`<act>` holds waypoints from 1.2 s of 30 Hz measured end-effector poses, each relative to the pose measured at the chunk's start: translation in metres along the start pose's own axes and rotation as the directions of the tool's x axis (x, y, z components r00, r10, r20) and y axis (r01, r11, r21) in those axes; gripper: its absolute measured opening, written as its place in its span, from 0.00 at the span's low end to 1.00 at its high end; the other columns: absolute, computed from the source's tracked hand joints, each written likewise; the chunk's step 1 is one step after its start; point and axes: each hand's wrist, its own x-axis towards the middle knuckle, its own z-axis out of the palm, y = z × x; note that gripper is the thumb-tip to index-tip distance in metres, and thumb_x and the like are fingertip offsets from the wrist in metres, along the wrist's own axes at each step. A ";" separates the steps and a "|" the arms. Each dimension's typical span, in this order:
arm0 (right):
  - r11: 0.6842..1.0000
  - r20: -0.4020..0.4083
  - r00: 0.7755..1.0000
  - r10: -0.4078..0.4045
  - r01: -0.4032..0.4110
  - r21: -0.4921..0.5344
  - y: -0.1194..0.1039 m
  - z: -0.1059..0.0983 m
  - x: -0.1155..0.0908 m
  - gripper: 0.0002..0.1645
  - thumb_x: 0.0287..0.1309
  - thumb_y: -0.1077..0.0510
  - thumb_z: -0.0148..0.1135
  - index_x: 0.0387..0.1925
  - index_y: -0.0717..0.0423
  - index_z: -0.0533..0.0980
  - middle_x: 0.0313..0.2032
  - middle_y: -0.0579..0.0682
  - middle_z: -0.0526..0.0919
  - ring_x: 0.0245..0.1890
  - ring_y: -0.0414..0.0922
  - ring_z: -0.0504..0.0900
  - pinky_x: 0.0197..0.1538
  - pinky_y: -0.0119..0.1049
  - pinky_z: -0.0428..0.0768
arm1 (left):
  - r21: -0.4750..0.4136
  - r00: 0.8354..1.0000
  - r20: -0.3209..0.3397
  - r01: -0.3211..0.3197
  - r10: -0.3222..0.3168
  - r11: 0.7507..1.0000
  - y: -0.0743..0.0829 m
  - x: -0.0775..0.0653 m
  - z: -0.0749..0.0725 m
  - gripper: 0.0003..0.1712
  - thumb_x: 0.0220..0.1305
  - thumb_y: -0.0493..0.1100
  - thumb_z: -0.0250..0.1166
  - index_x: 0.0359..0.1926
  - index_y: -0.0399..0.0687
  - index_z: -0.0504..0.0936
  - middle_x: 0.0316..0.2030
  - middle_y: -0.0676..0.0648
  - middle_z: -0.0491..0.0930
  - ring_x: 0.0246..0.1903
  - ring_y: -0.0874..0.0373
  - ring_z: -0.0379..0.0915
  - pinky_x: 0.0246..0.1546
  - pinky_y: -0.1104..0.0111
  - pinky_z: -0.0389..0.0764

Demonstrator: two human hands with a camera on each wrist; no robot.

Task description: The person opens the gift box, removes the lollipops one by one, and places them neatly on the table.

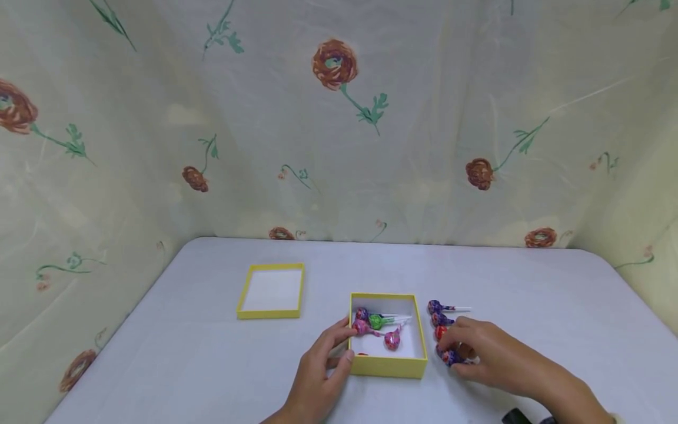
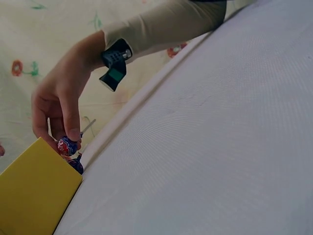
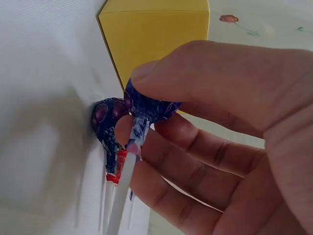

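Observation:
Between the thumb and fingers of my right hand (image 1: pixel 492 356) is a lollipop in a dark blue wrapper (image 3: pixel 149 105), its white stick pointing away from the box. Another blue-wrapped lollipop (image 3: pixel 110 115) lies just beside it in the right wrist view. My left hand (image 1: pixel 320 368) rests against the left side of the yellow box (image 1: pixel 389 368), fingertips at the rim. Inside the box are several lollipops, among them a green one (image 1: pixel 376 321) and a pink one (image 1: pixel 392 340). Right of the box, a purple lollipop (image 1: pixel 435 307) and a red one (image 1: pixel 440 333) lie in a column.
A shallow yellow-edged box lid (image 1: pixel 272 314) lies inside up on the white table (image 1: pixel 185 335), left of and behind the box. A flower-patterned cloth (image 1: pixel 413 176) hangs behind the table and along its sides. A black object (image 1: pixel 515 417) shows at the bottom edge near the right forearm.

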 end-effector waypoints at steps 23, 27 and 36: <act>0.991 0.004 0.999 -0.033 0.033 -0.129 0.000 0.010 0.002 0.12 0.47 0.58 0.74 0.35 0.42 0.81 0.35 0.34 0.76 0.34 0.34 0.71 0.38 0.35 0.80 | 0.010 1.000 0.001 -0.009 0.009 1.000 -0.001 -0.001 0.000 0.17 0.71 0.40 0.55 0.59 0.50 0.72 0.68 0.48 0.64 0.64 0.53 0.65 0.47 0.73 0.81; 0.991 0.003 1.000 -0.031 0.031 -0.133 0.001 0.012 0.003 0.12 0.47 0.58 0.73 0.34 0.42 0.80 0.33 0.34 0.74 0.32 0.34 0.70 0.35 0.32 0.77 | 0.012 1.000 0.000 0.000 0.000 1.000 -0.001 -0.001 0.001 0.17 0.71 0.40 0.55 0.59 0.50 0.72 0.68 0.49 0.64 0.63 0.53 0.66 0.47 0.73 0.81; 0.991 -0.008 0.998 -0.057 0.055 -0.123 0.003 0.012 0.002 0.12 0.47 0.61 0.72 0.34 0.44 0.80 0.29 0.34 0.71 0.29 0.32 0.68 0.29 0.28 0.71 | 0.014 1.000 0.007 0.016 -0.016 1.000 0.001 0.000 0.001 0.17 0.71 0.41 0.55 0.59 0.51 0.72 0.68 0.49 0.64 0.63 0.54 0.66 0.47 0.74 0.80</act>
